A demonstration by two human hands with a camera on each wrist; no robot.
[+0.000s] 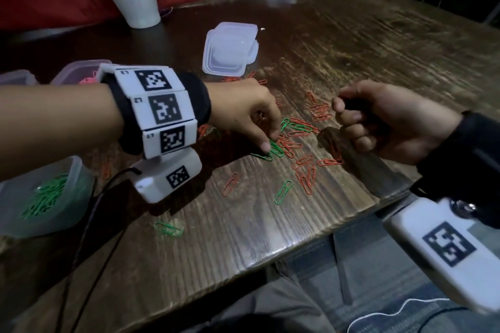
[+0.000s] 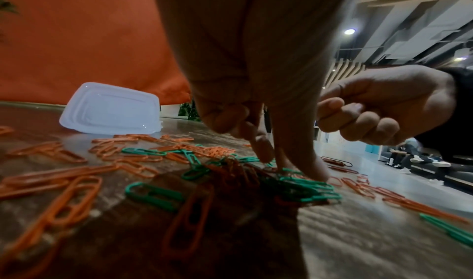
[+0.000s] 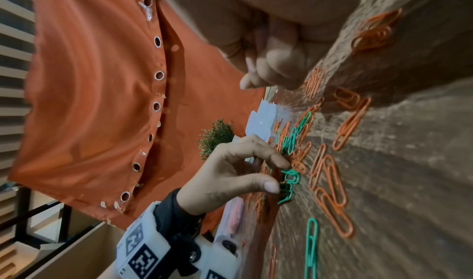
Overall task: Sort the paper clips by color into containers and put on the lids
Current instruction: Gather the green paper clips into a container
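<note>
Orange paper clips (image 1: pixel 307 173) and green paper clips (image 1: pixel 276 149) lie mixed on the dark wooden table (image 1: pixel 351 35). My left hand (image 1: pixel 270 143) reaches down into the middle of the pile. Its thumb and forefinger pinch a small bunch of green clips (image 3: pixel 290 180) against the wood, as the left wrist view (image 2: pixel 289 168) also shows. My right hand (image 1: pixel 343 116) hovers just right of the pile as a fist, thumb on the forefinger, with nothing showing inside it. A clear tub (image 1: pixel 73 170) at the near left holds green clips.
A stack of clear lids (image 1: pixel 230 48) lies behind the pile. A tub with pink clips (image 1: pixel 81 73) and another tub (image 1: pixel 16 78) sit at the far left. A white plant pot (image 1: pixel 138 0) stands at the back. Loose green clips (image 1: pixel 283 192) lie near the front edge.
</note>
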